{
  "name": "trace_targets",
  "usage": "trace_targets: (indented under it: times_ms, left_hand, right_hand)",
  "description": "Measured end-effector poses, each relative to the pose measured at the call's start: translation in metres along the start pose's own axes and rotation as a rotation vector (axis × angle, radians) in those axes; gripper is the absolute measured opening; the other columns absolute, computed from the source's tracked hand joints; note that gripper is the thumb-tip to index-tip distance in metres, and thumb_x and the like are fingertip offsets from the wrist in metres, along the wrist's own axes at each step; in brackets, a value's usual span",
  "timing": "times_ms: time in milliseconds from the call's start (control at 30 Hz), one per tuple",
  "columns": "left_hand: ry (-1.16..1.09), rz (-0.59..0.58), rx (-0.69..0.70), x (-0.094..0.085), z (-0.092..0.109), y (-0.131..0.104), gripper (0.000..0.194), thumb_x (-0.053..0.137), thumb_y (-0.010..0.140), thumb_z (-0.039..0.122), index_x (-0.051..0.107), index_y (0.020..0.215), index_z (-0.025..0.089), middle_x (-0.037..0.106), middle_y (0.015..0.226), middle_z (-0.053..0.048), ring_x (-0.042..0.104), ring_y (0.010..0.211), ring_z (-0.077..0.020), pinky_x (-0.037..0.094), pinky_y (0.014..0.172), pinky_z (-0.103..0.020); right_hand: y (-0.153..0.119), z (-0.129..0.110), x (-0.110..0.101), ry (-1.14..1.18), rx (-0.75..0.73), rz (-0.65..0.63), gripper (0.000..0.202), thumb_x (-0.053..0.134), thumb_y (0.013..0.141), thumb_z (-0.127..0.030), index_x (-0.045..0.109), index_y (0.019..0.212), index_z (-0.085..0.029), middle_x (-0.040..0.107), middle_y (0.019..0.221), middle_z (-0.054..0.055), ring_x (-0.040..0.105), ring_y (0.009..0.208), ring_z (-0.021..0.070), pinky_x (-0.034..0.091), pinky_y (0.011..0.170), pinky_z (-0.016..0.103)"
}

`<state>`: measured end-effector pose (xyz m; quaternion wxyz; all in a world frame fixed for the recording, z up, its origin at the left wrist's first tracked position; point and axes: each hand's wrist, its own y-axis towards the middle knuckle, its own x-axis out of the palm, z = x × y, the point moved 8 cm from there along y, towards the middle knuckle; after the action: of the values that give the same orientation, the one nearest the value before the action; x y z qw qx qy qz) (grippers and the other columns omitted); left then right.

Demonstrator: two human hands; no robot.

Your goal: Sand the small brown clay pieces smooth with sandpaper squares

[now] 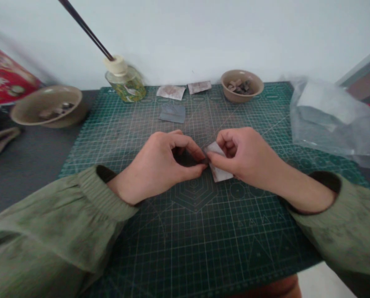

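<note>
Over the middle of the green cutting mat (197, 231), my two hands meet. My right hand (247, 155) is closed on a folded piece of sandpaper (220, 170), its pale, brown-smudged back showing. Thumb and fingertip of my left hand (163, 161) pinch a small dark piece (205, 160) against the edge of that sandpaper. Most of the small piece is hidden by the fingertips, so its shape cannot be made out. Beyond my hands lies a flat grey sheet of sandpaper (172, 113).
Two pale, stained sheets (171, 92) lie by the wall. A small bowl (242, 97) of brown chips stands at the back right, a larger bowl (48, 116) at left. Also around are a reed diffuser bottle (127, 85), a clear plastic bag (337, 136) and a red package (8, 76).
</note>
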<state>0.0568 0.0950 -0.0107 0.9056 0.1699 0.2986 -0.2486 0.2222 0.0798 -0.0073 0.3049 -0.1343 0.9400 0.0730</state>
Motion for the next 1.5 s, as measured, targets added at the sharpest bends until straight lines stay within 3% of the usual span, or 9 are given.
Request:
trace_targets:
  times_ms: [567, 700, 800, 900, 1033, 1133, 1267, 1400, 1500]
  left_hand:
    - [0.027, 0.006, -0.010, 0.0000, -0.0029, -0.0010, 0.007, 0.088, 0.084, 0.027, 0.086, 0.091, 0.027, 0.079, 0.090, 0.001, 0.070, 0.081, -0.0169, 0.049, 0.073, -0.032]
    - [0.026, 0.004, -0.006, 0.0002, -0.0035, -0.0008, 0.007, 0.088, 0.085, 0.027, 0.086, 0.091, 0.027, 0.079, 0.090, 0.001, 0.070, 0.082, -0.0174, 0.049, 0.075, -0.032]
    - [0.033, 0.000, -0.013, 0.0003, -0.0034, -0.0004, 0.007, 0.088, 0.085, 0.028, 0.086, 0.091, 0.027, 0.079, 0.090, 0.001, 0.070, 0.083, -0.0176, 0.049, 0.075, -0.032]
    - [0.024, -0.004, -0.004, 0.0006, -0.0016, -0.0001, 0.006, 0.087, 0.085, 0.027, 0.086, 0.090, 0.026, 0.079, 0.089, 0.001, 0.071, 0.084, -0.0175, 0.050, 0.076, -0.032]
    - [0.024, 0.000, -0.005, 0.0005, -0.0012, -0.0003, 0.006, 0.087, 0.085, 0.026, 0.086, 0.091, 0.027, 0.079, 0.088, 0.001, 0.071, 0.082, -0.0170, 0.049, 0.074, -0.031]
    - [0.030, 0.000, -0.015, 0.0006, -0.0023, -0.0004, 0.007, 0.087, 0.084, 0.028, 0.086, 0.091, 0.027, 0.079, 0.090, 0.001, 0.071, 0.082, -0.0176, 0.049, 0.074, -0.031]
    - [0.027, 0.006, -0.032, 0.0003, -0.0044, -0.0006, 0.007, 0.087, 0.084, 0.030, 0.086, 0.090, 0.027, 0.079, 0.089, 0.000, 0.070, 0.080, -0.0181, 0.049, 0.072, -0.032]
    - [0.020, 0.003, -0.013, 0.0006, -0.0038, -0.0008, 0.007, 0.087, 0.084, 0.027, 0.086, 0.091, 0.027, 0.079, 0.090, 0.001, 0.071, 0.083, -0.0177, 0.050, 0.075, -0.031]
    - [0.024, 0.001, -0.011, 0.0005, -0.0033, -0.0007, 0.007, 0.088, 0.084, 0.027, 0.086, 0.091, 0.026, 0.079, 0.090, 0.001, 0.071, 0.083, -0.0174, 0.050, 0.075, -0.031]
  right_hand:
    - [-0.0010, 0.0008, 0.0051, 0.027, 0.016, -0.052, 0.024, 0.076, 0.086, -0.023, 0.057, 0.071, -0.022, 0.064, 0.061, -0.003, 0.058, 0.059, 0.0132, 0.035, 0.055, 0.027]
    - [-0.0005, -0.0003, 0.0012, -0.007, -0.011, 0.003, 0.024, 0.075, 0.087, -0.024, 0.057, 0.071, -0.021, 0.064, 0.062, -0.003, 0.057, 0.059, 0.0127, 0.035, 0.056, 0.028]
    - [-0.0002, 0.0012, 0.0056, 0.008, 0.005, -0.054, 0.023, 0.076, 0.086, -0.023, 0.057, 0.072, -0.022, 0.064, 0.062, -0.003, 0.057, 0.059, 0.0127, 0.035, 0.055, 0.028]
    - [0.0002, 0.0008, 0.0005, -0.011, -0.011, 0.000, 0.024, 0.075, 0.087, -0.023, 0.057, 0.071, -0.021, 0.062, 0.060, -0.004, 0.056, 0.058, 0.0124, 0.035, 0.056, 0.028]
    - [-0.0001, 0.0030, 0.0030, -0.001, 0.006, -0.046, 0.025, 0.076, 0.086, -0.024, 0.056, 0.071, -0.022, 0.061, 0.059, -0.004, 0.055, 0.057, 0.0125, 0.034, 0.056, 0.028]
    - [-0.0004, 0.0021, 0.0001, -0.006, 0.008, -0.007, 0.025, 0.076, 0.086, -0.024, 0.056, 0.071, -0.022, 0.063, 0.060, -0.003, 0.057, 0.059, 0.0133, 0.035, 0.056, 0.028]
    - [-0.0008, 0.0019, 0.0062, 0.030, 0.014, -0.071, 0.023, 0.075, 0.086, -0.022, 0.056, 0.072, -0.022, 0.065, 0.062, -0.003, 0.058, 0.060, 0.0134, 0.035, 0.056, 0.028]
    - [0.0004, 0.0020, -0.0001, -0.013, -0.021, 0.004, 0.024, 0.075, 0.086, -0.023, 0.056, 0.071, -0.022, 0.062, 0.062, -0.003, 0.055, 0.059, 0.0124, 0.034, 0.056, 0.028]
    - [0.0009, 0.0038, 0.0026, 0.004, -0.010, -0.045, 0.025, 0.076, 0.087, -0.024, 0.056, 0.072, -0.022, 0.062, 0.060, -0.004, 0.055, 0.057, 0.0118, 0.034, 0.054, 0.028]
